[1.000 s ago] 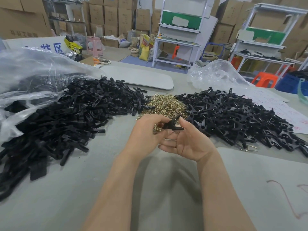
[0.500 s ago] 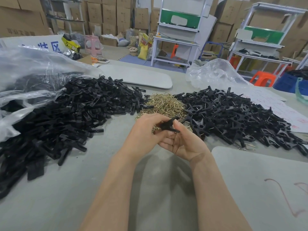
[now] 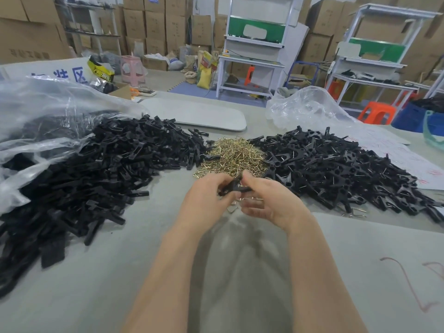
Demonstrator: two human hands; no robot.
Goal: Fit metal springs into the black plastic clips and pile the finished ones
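Both hands meet over the grey table [image 3: 144, 272], just in front of a heap of brass-coloured metal springs [image 3: 234, 155]. My left hand [image 3: 206, 203] and my right hand [image 3: 269, 200] pinch one black plastic clip [image 3: 234, 187] between their fingertips. A few loose springs [image 3: 233, 209] lie under the hands. A big pile of loose black clip pieces [image 3: 96, 169] spreads to the left. On the right lies a pile of assembled black clips [image 3: 336, 169] with metal showing in them.
A clear plastic bag [image 3: 43, 121] with more black parts sits at far left, another crumpled bag [image 3: 305, 106] at the back right. A grey board [image 3: 199, 114] lies behind the piles. White paper sheets [image 3: 403, 157] lie at the right.
The hands stay together on the same clip. Its ends have swung, one tip now pointing up between the thumbs, and the fingers have shifted their hold slightly.
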